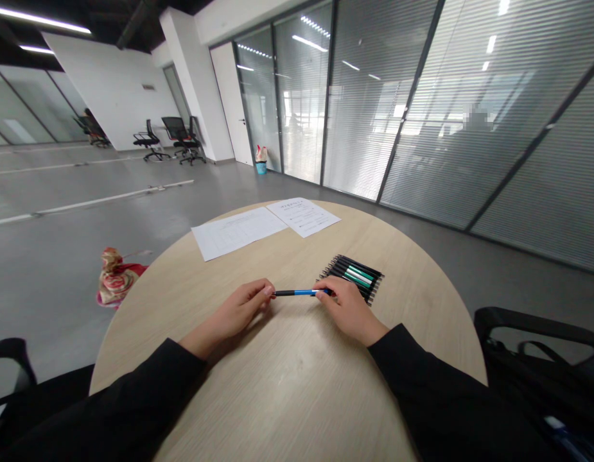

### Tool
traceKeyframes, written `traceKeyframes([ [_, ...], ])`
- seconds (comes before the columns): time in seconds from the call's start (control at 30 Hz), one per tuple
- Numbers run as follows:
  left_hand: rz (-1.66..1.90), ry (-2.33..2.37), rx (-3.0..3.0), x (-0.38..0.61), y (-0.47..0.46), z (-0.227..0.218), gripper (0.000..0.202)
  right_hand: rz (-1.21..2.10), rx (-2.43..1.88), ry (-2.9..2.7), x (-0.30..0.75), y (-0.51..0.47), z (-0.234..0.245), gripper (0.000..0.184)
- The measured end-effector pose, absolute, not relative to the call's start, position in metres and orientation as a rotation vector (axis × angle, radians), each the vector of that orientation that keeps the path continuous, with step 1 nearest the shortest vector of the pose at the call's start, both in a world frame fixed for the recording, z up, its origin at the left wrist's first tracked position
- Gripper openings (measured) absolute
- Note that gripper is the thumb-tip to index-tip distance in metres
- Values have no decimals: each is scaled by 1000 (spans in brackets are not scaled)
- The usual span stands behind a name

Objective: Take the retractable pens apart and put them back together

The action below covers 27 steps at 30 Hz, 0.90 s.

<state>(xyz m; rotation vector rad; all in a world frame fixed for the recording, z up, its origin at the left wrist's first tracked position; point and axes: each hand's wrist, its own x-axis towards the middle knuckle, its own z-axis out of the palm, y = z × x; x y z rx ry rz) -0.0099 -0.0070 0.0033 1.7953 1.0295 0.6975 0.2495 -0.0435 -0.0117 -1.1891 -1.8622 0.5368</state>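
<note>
A blue pen (304, 292) with a black front section is held level between my two hands, above the round wooden table (287, 372). My left hand (243, 307) is closed, its fingertips pinching the black end. At the other end my right hand (347, 307) pinches the blue barrel, and its fingers hide part of that end. Just behind and beside my right hand lies a row of pens (357, 273), mostly black, with a few green and white barrels in the middle. My right hand covers the near left part of the row.
Two printed paper sheets (239, 231) (304, 215) lie on the table's far side. A red and gold cloth bundle (117, 277) is on the floor at left. Black chairs (532, 327) flank the table, and a glass partition (364, 102) stands beyond it.
</note>
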Motion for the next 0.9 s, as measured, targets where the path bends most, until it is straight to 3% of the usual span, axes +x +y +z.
traceKeyframes([
  [0.17,614,1091,1807,-12,-6,-1,48,534,-1189,-1871,250,-44,-12,14],
  [0.57,707,995,1854,-11,-7,6,27,518,-1198,-1872,250,-43,-12,14],
  [0.9,608,1067,1813,-12,-5,0,46,522,-1196,-1875,249,-44,-11,14],
])
